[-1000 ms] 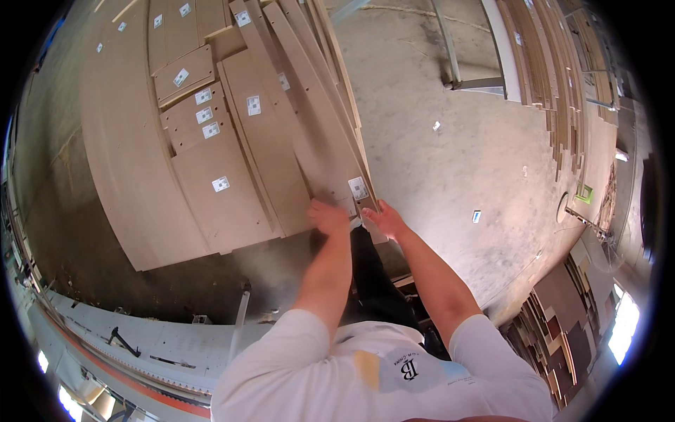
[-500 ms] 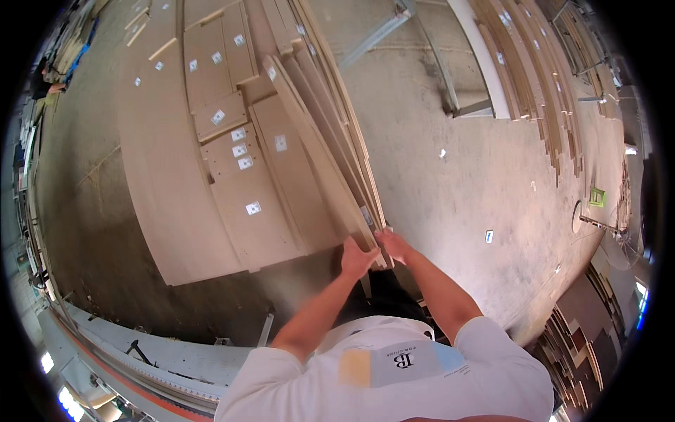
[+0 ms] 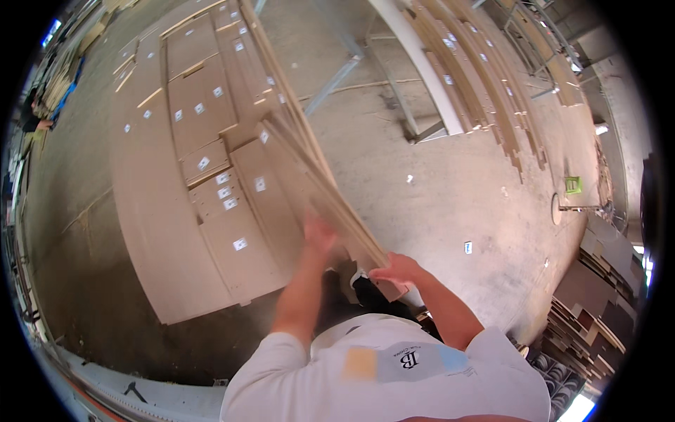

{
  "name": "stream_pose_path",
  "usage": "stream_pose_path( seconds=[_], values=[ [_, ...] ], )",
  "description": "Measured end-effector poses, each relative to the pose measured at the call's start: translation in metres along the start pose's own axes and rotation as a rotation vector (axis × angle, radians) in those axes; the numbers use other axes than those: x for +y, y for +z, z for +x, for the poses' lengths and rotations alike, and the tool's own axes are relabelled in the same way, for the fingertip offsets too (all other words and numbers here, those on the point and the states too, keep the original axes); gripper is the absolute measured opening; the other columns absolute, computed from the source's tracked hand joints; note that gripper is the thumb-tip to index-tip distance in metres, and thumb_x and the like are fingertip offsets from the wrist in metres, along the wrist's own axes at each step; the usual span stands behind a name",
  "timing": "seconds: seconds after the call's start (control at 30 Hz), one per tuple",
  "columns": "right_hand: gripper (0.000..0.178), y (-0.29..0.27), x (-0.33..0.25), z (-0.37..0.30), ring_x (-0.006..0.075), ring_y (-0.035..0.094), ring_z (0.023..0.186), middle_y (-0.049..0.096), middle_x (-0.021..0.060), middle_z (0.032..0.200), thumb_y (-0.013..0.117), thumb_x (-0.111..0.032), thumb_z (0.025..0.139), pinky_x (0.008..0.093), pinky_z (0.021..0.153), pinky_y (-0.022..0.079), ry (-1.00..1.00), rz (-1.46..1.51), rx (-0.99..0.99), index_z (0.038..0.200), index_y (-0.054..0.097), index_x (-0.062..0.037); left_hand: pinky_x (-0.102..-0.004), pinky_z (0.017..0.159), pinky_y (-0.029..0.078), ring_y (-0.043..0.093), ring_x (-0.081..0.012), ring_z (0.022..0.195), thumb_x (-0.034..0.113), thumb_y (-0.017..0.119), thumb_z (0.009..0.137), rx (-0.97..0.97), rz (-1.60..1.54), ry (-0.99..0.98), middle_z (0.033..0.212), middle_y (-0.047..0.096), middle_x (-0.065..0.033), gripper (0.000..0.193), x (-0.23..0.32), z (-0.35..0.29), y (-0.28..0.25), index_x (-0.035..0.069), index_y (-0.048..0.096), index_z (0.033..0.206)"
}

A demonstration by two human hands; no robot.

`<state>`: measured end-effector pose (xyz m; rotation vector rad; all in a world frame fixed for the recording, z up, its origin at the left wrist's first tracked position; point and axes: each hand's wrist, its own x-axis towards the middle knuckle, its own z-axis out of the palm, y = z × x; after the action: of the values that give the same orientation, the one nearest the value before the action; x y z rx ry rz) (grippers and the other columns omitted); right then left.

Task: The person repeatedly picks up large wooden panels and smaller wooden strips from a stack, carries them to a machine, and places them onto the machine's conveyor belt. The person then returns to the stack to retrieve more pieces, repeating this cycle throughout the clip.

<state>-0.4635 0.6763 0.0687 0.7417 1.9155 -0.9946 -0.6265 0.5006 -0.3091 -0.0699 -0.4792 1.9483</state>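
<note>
My right hand (image 3: 399,269) is wrapped round the near end of a bundle of long, narrow brown wood boards (image 3: 342,226). Their near ends stick out past the right front corner of a wide, low stack of flat brown panels (image 3: 176,271), while the far ends rest on that stack. Smeared by motion, my left hand (image 3: 320,235) is at the left side of the same boards, and its fingers cannot be made out. Small white labels mark many panels, one of them on a panel (image 3: 271,211) left of the boards.
Metal frames (image 3: 415,105) and long brown strips (image 3: 485,77) stand on the right. A green object (image 3: 574,185) lies farther right. More panels (image 3: 583,309) are piled at the lower right. A grey machine bed (image 3: 176,397) runs along the lower left. A person (image 3: 34,116) is at the far left.
The boards' near ends have swung toward me and to the right, off the stack's edge. My left hand has slid left and away from the ends. The whole view has turned slightly.
</note>
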Motion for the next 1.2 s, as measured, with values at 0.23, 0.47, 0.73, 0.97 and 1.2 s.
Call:
stream_pose_path(
  seconds=[0.23,0.47,0.73,0.97,1.2],
  values=[
    [0.083,-0.006,0.092,-0.081,0.0391,0.068,0.106,0.065,0.0237,0.120,0.075,-0.062,0.075,0.0450,0.092,0.054,0.050,-0.233,0.248,0.125,0.055,0.0006,-0.0504,0.095,0.051,0.063,-0.0339,0.110,0.066,0.041,0.102,0.744,0.339,0.370,0.120,0.067,-0.0126,0.069,-0.140,0.114,0.128,0.008,0.060,0.133],
    [0.087,-0.004,0.320,-0.129,0.0396,0.067,0.110,0.065,0.0199,0.124,0.085,-0.054,0.073,0.0462,0.095,0.053,-0.031,-0.049,0.287,0.136,0.049,-0.0048,-0.0498,0.097,0.049,0.062,-0.0309,0.110,0.077,0.047,0.094,0.542,0.454,0.269,0.122,0.065,-0.0098,0.079,-0.288,0.144,0.194,0.010,0.059,0.132],
    [0.080,-0.047,0.497,-0.157,0.0376,0.062,0.120,0.065,0.0190,0.129,0.081,-0.040,0.074,0.0447,0.104,0.049,-0.151,0.199,0.422,0.141,0.049,-0.0100,-0.0531,0.106,0.045,0.055,-0.0325,0.122,0.077,0.040,0.096,0.514,0.792,0.246,0.133,0.059,-0.0081,0.077,-0.394,0.233,0.106,0.016,0.050,0.142],
    [0.082,-0.055,0.600,-0.197,0.0333,0.061,0.123,0.063,0.0166,0.133,0.080,-0.054,0.078,0.0404,0.107,0.047,-0.009,0.561,0.614,0.141,0.053,-0.0087,-0.0513,0.110,0.042,0.052,-0.0315,0.129,0.072,0.043,0.099,0.579,0.864,0.137,0.144,0.051,-0.0087,0.077,-0.491,0.338,0.098,0.015,0.042,0.150],
    [0.080,-0.074,0.632,-0.165,0.0309,0.064,0.118,0.064,0.0160,0.130,0.083,-0.055,0.080,0.0403,0.105,0.049,0.056,0.896,0.813,0.136,0.059,-0.0039,-0.0497,0.117,0.035,0.044,-0.0303,0.138,0.074,0.037,0.100,0.558,0.855,-0.199,0.154,0.046,-0.0078,0.081,-0.521,0.481,0.025,0.015,0.037,0.156]
  ],
)
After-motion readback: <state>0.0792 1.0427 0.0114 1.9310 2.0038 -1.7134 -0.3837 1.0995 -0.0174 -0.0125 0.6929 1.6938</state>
